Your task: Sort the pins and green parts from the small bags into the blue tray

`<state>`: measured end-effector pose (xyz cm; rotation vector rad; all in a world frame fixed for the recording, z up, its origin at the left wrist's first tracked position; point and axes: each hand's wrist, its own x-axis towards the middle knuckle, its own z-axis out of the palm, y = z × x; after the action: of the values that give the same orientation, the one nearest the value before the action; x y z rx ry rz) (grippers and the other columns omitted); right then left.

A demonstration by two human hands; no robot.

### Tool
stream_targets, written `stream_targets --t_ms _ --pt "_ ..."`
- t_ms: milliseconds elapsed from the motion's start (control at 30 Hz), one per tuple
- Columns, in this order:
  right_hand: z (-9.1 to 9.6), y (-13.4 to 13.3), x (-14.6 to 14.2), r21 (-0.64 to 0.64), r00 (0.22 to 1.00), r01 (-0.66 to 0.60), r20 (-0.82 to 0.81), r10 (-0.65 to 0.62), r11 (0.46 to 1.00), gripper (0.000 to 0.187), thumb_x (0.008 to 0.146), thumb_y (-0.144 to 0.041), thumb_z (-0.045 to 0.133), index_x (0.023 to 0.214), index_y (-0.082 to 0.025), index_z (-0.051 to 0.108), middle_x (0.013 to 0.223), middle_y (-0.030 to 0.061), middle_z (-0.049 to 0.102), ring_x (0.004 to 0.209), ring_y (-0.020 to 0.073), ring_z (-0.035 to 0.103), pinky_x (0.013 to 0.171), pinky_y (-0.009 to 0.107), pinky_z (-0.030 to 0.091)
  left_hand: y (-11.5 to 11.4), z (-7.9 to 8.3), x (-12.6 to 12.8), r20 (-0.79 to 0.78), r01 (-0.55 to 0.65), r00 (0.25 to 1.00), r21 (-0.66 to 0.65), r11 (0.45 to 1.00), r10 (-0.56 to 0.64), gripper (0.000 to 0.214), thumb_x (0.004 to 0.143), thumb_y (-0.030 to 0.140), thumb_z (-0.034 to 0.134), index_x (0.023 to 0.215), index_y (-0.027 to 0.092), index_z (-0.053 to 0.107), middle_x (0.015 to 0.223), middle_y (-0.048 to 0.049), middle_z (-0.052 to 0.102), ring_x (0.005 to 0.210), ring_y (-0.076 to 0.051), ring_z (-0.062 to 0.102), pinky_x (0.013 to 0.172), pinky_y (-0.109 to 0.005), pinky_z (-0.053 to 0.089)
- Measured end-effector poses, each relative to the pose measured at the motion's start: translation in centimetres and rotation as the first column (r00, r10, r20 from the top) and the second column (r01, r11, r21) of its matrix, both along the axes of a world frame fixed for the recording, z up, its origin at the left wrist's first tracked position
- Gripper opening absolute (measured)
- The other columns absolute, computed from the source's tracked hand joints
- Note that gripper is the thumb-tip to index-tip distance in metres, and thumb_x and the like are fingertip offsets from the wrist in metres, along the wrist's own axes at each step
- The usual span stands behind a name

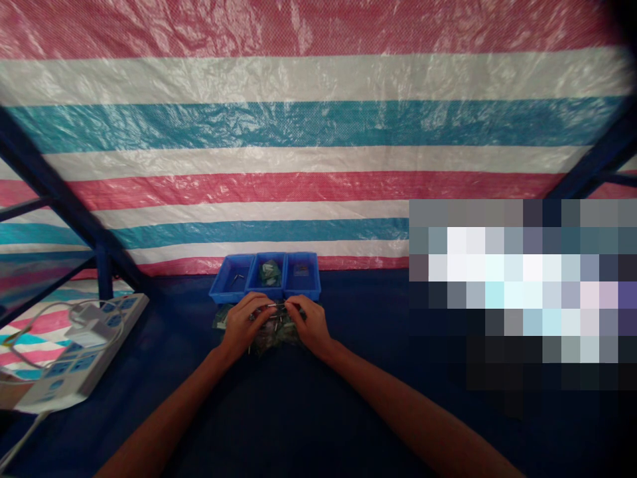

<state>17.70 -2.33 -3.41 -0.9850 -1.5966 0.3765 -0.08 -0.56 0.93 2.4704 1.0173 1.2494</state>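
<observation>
Bins (233,292) of blue plastic, three in a row and touching side to side, stand at twelve o'clock just beyond the hands. The left one holds a few thin metal bits, the middle one a greenish clump, and the contents of the right one are too dim to tell. Nothing lies between the bins and the fingers.

The left hand (243,326) and the right hand (312,326) meet fingertip to fingertip, and both pinch one thin metal pin (279,306) that lies level between them. Beneath the hands lies one clear plastic bag (273,342) of small parts, partly covered by the palms; more loose pins show on it, too small to count.

At nine o'clock, well apart, one white power strip (74,365) lies at the table's edge with a white adapter (92,330) plugged in and white cables (44,315) looping over it. At three o'clock a blurred patch hides whatever is there.

A dark blue cloth (298,411) covers the table. A striped tarp (318,133) in red, white and teal forms the back wall, and dark blue frame bars (103,272) slant across it on the left, with another at the right corner.
</observation>
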Motion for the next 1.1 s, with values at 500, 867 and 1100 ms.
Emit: stream_targets --t_ms 500,867,1100 --pt "0.11 0.02 0.00 0.013 0.998 -0.051 0.030 0.051 0.999 0.022 0.093 -0.028 0.045 0.090 -0.018 0.064 0.085 0.0050 0.067 0.080 0.0162 0.062 0.077 0.026 0.045 -0.34 -0.22 -0.11 0.056 0.002 0.998 0.079 0.997 -0.006 0.011 0.085 0.021 0.059 0.094 0.018 0.065 0.090 -0.0057 0.065 0.084 -0.016 0.061 0.073 -0.028 0.049" --pt "0.12 -0.18 0.20 -0.075 0.999 -0.031 0.016 0.032 0.997 0.031 0.096 -0.030 0.035 0.095 -0.017 0.064 0.083 0.0054 0.066 0.079 0.0170 0.062 0.074 0.027 0.047 -0.75 -0.24 -0.34 0.360 0.163 0.930 -0.241 0.957 -0.068 0.022 0.088 0.032 0.049 0.073 0.017 0.052 0.078 -0.0053 0.062 0.070 -0.016 0.060 0.062 -0.028 0.049" --pt "-0.04 -0.21 0.24 -0.094 0.999 -0.044 0.024 0.047 0.995 0.032 0.097 -0.030 0.035 0.096 -0.016 0.063 0.085 0.0056 0.066 0.081 0.0170 0.062 0.073 0.026 0.047 -0.99 0.20 0.19 0.537 0.247 0.844 -0.381 0.891 -0.005 0.017 0.086 0.027 0.054 0.073 0.016 0.052 0.069 -0.0018 0.063 0.054 -0.014 0.061 0.051 -0.027 0.050"
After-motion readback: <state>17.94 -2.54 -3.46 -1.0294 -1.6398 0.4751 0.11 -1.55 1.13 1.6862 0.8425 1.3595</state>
